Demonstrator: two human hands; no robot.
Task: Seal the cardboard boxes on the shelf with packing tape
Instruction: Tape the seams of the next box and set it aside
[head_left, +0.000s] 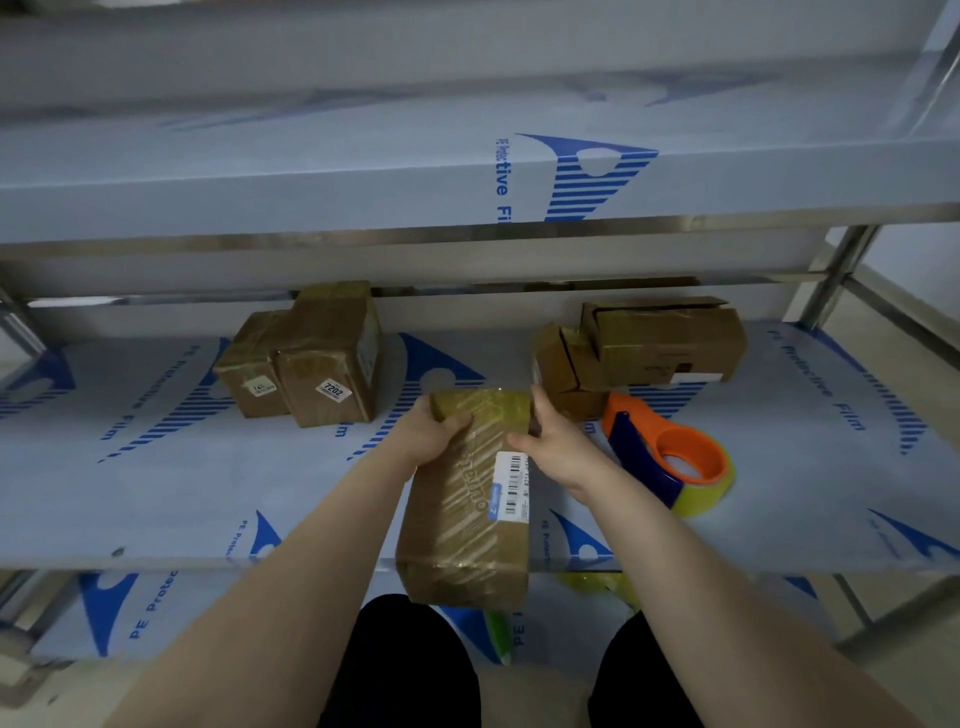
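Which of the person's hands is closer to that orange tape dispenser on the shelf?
Right. The right hand grips the right edge of the taped box, just left of the tape dispenser, not touching it. The left hand holds the opposite edge, farther away.

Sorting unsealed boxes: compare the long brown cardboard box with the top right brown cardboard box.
The long brown cardboard box is taped; the top right brown cardboard box shows loose flaps. Left hand and right hand hold the long box; the right box rests on another box. Both labelled.
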